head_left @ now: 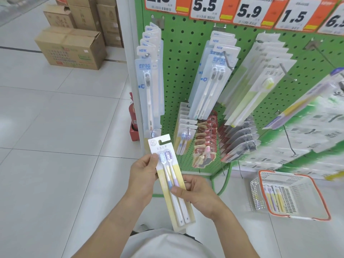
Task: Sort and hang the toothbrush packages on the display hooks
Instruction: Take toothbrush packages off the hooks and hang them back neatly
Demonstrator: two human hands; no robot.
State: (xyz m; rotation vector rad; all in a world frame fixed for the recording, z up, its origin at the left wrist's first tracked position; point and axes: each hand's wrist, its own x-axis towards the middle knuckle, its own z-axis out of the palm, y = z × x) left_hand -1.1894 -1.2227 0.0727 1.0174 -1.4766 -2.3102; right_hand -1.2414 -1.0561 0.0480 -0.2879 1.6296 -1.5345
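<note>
I am holding a two-brush toothbrush package (171, 180) in front of the green pegboard display (186, 81), below its lower left corner. The package is a long card, white at the top and pale yellow lower down, with a clear blister over two white-handled brushes lying side by side; one head is blue, the other purple. A hook-shaped hanging slot is cut into its top edge. Its long axis is running nearly upright, with the slotted end pointing up toward the pegboard and the handle end tilting down and to the right toward my body.

My left hand (142, 178) is pinching the package's upper left edge, thumb on the front beside the blue head, so that grip is pressed together on the card. My right hand (197, 192) is pinching the package lower down from the right side, thumb over the handles and fingers curling behind.

Just above the slot, a display hook (152, 134) is sticking out near the pegboard's left edge, with a row of single-brush packages (149, 86) hanging above it. Matching two-brush packages (183, 135) are hanging on the neighbouring hook to the right.

On the white tiled floor (55, 146) at lower right, a white shopping basket (290, 194) with an orange rim is holding a few more toothbrush packages (273, 197) lying against its bottom.
</note>
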